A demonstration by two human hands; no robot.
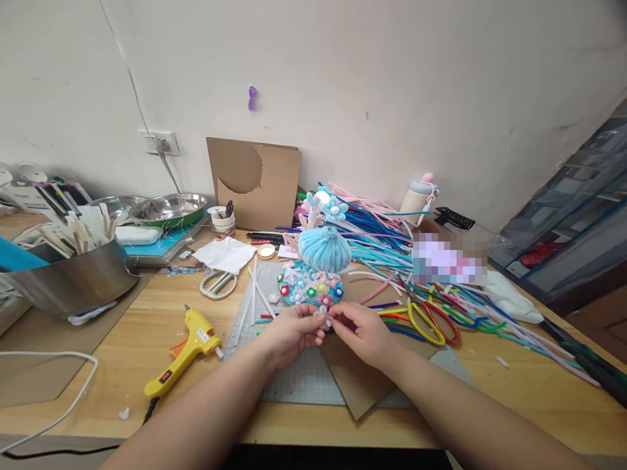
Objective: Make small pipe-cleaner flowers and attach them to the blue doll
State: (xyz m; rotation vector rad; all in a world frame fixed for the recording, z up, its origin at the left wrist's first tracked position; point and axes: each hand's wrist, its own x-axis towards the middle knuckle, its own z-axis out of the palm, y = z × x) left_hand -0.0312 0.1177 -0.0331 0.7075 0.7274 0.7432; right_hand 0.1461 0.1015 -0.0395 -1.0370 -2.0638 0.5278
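Observation:
Both of my hands meet over the cutting mat, at the front of a blue pipe-cleaner ornament with a ribbed blue dome and a base covered in small colourful flowers. My left hand pinches a small pale flower between thumb and fingers. From the other side, my right hand has its thumb and forefinger closed on the same flower's edge. The flower is small and partly covered by fingertips. Just behind the hands, a pink flower sits on the base.
A yellow glue gun lies left of my forearm, near white-handled scissors. Yellow-and-red-handled scissors rest at right among scattered pipe cleaners. Under my hands are a grey cutting mat and a cardboard piece. A metal pot stands far left.

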